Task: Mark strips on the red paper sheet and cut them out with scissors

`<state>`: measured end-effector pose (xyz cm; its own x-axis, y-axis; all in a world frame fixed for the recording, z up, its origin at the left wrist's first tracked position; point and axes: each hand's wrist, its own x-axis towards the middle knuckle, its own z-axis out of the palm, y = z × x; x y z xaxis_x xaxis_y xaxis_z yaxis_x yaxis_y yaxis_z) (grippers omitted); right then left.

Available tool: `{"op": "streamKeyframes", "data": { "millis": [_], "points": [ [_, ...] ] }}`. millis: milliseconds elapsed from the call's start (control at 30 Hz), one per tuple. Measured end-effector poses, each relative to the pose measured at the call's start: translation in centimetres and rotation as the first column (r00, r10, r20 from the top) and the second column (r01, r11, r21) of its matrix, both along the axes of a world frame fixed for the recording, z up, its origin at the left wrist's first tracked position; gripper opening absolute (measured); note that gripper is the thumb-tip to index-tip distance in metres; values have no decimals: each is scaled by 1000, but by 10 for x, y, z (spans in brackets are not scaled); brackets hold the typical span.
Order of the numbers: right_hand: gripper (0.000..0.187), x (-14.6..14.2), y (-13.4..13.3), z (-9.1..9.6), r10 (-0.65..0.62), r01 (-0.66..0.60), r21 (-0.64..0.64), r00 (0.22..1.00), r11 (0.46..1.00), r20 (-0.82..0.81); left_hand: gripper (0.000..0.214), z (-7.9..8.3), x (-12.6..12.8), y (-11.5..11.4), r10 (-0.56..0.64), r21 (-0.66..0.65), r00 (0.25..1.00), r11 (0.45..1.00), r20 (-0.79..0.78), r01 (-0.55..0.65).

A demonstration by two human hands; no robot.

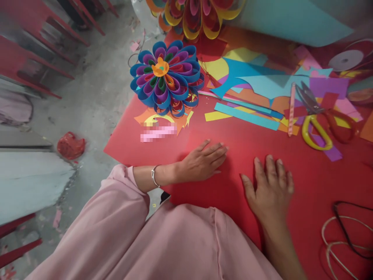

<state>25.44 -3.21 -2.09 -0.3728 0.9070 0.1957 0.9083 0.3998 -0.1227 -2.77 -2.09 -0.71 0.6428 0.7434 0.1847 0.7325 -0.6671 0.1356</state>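
My left hand (205, 161) lies on the red tabletop (192, 192) near its front edge, fingers stretched out and pointing right, holding nothing. To its right, my right hand (271, 190) rests palm down with its fingers spread, also with nothing in it. Up and left of my left hand stands a paper flower (177, 79) made of blue and purple loops with an orange centre. Beyond my right hand lie open scissors (316, 112) with one yellow and one red handle. A pink striped stick (291, 111) is beside them.
Paper strips (247, 116) and cut coloured sheets (262, 77) cover the table's far side. A second looped flower (198, 15) is at the top. Cords (340, 241) coil at the lower right. A white spool (345, 60) sits far right; a red bag (70, 145) is on the floor.
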Motion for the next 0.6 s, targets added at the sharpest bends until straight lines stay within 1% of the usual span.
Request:
{"op": "streamKeyframes", "data": {
  "millis": [133, 267, 300, 367, 433, 500, 533, 600],
  "points": [
    [69, 0, 0, 2, 3, -3, 3, 1000, 1000, -19, 45, 2, 1, 1, -16, 26, 1000, 1000, 12, 16],
    [63, 2, 0, 1, -13, 14, 17, 998, 1000, -61, 41, 8, -6, 7, -55, -17, 990, 998, 128, 58],
    [60, 2, 0, 1, -29, 31, 34, 997, 999, -76, 40, 9, -10, 9, -40, -38, 986, 998, 160, 46],
    [54, 3, -1, 0, -61, 68, 70, 993, 995, -98, 41, 9, -20, 13, 39, -84, 979, 996, 200, -23],
    [52, 4, -1, -1, -82, 91, 89, 992, 992, -101, 50, 6, -32, 14, 119, -120, 970, 988, 211, -95],
    [52, 4, -2, -2, -88, 96, 89, 992, 991, -89, 68, 2, -42, 11, 141, -135, 972, 984, 187, -116],
    [52, 4, -2, -2, -90, 97, 89, 993, 991, -83, 77, 0, -46, 7, 152, -128, 974, 983, 166, -132],
    [51, 4, -1, -2, -92, 98, 89, 993, 991, -73, 91, -3, -52, -3, 235, -87, 962, 971, 137, -225]
  ]
}}
